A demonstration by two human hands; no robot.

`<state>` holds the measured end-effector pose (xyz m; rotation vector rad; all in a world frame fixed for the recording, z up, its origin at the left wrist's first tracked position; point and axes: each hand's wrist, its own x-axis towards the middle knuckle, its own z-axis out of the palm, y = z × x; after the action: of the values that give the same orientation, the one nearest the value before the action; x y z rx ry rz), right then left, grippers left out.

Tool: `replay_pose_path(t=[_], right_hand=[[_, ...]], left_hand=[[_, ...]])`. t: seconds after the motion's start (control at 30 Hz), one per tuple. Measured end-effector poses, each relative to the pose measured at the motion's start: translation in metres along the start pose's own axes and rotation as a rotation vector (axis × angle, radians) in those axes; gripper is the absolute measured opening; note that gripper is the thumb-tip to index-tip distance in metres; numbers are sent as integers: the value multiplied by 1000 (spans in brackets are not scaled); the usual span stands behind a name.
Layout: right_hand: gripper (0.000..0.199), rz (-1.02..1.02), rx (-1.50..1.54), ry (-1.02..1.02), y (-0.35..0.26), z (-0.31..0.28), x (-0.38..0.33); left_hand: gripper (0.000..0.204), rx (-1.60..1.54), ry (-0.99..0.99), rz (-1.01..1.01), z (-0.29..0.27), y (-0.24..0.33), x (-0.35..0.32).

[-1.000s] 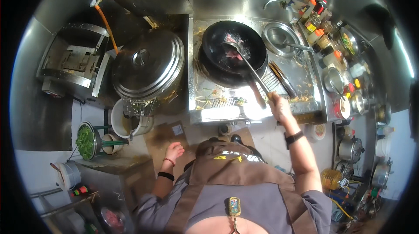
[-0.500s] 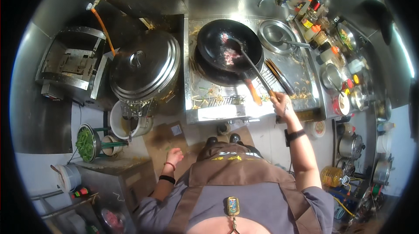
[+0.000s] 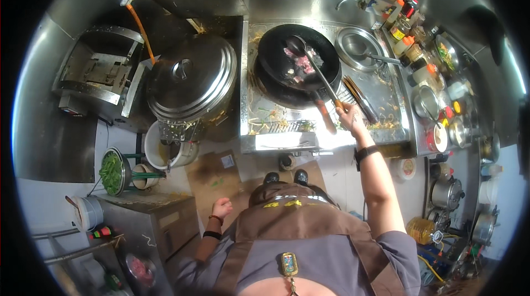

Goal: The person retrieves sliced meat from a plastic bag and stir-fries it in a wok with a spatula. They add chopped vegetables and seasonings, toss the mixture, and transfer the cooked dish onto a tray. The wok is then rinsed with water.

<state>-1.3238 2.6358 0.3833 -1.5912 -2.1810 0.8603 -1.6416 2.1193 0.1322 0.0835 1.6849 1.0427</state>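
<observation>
My right hand (image 3: 349, 118) is closed round the wooden end of a long ladle (image 3: 322, 78). The ladle's dark bowl lies inside a black wok (image 3: 271, 67), near its far side. Pinkish meat pieces (image 3: 303, 65) sit in the wok beside and below the ladle. The wok rests tilted on the stove, and its wooden handle (image 3: 326, 118) points toward me, left of my right hand and apart from it. My left hand (image 3: 222, 208) hangs at my left side above the floor, fingers curled in a loose fist with nothing seen in it.
Right of the wok, another ladle (image 3: 381, 59) rests in a metal basin (image 3: 341, 36). Chopsticks (image 3: 359, 96) lie on the stove (image 3: 276, 140). Bottles and seasoning bowls crowd the right counter. A large lidded pot (image 3: 193, 81) stands left; green vegetables (image 3: 112, 172) fill a colander.
The ladle's bowl has moved away from me to the wok's far side, with my right hand pushed slightly forward. The meat has spread and shifted. The whole view has swung a little.
</observation>
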Motion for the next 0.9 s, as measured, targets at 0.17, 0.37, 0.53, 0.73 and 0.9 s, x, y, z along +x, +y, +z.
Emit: replay_pose_path(t=[0.17, 0.37, 0.53, 0.73, 0.9], right_hand=[[32, -145, -105, -85, 17, -43, -44], [28, -121, -122, 46, 25, -49, -53], [29, -91, -350, 29, 20, -68, -69], [31, -12, 118, 195, 52, -27, -33], [34, -104, -32, 24, 3, -40, -50]], left_hand=[[30, -28, 31, 69, -8, -14, 2], [33, 417, -3, -57, -3, -8, 7], [33, 260, -18, 90, -3, 6, 13], [33, 352, 24, -13, -5, 26, 41], [31, 246, -9, 34, 4, 53, 24]])
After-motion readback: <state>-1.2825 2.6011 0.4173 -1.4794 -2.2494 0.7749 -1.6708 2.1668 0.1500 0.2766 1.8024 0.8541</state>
